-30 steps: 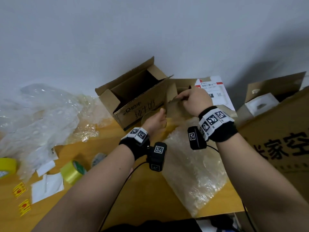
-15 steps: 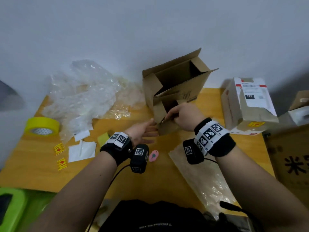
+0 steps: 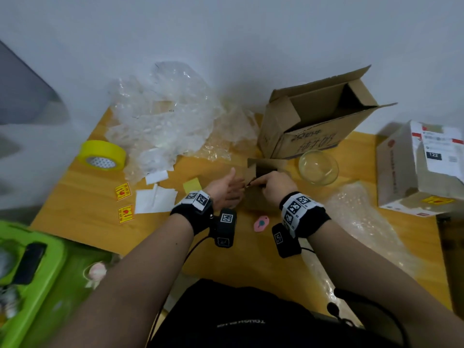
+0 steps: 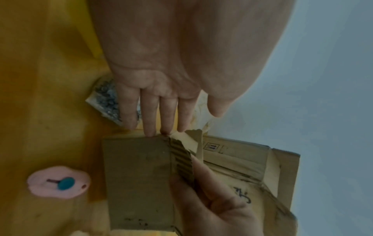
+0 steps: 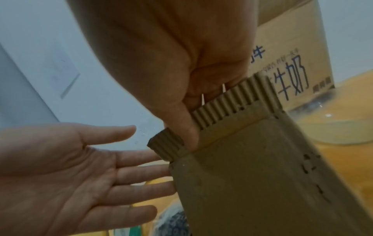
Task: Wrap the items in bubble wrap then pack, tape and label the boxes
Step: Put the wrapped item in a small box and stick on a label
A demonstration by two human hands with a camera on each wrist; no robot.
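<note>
My right hand [image 3: 272, 185] pinches the torn, corrugated edge of a brown cardboard piece [image 3: 266, 168], thumb on top [image 5: 181, 121]. It holds the cardboard piece [image 5: 262, 175] just above the table. My left hand [image 3: 227, 190] is open, its straight fingers [image 4: 151, 111] touching the left edge of the cardboard piece [image 4: 139, 175]. A clear glass bowl [image 3: 318, 167] stands bare to the right of the hands. Behind it an open brown box [image 3: 319, 116] lies tilted, its mouth facing me. A heap of bubble wrap [image 3: 163, 116] lies at the back left.
A bubble wrap sheet [image 3: 364, 222] lies front right and a white labelled box [image 3: 421, 169] far right. Yellow tape roll [image 3: 101, 155], yellow stickers [image 3: 123, 192], white papers [image 3: 154, 200] and a green bin [image 3: 30, 272] are on the left. A small pink object [image 3: 261, 223] lies between my wrists.
Both hands and the cardboard piece have come away from the open box toward me and down. The left hand's fingers have straightened. The glass bowl now shows uncovered.
</note>
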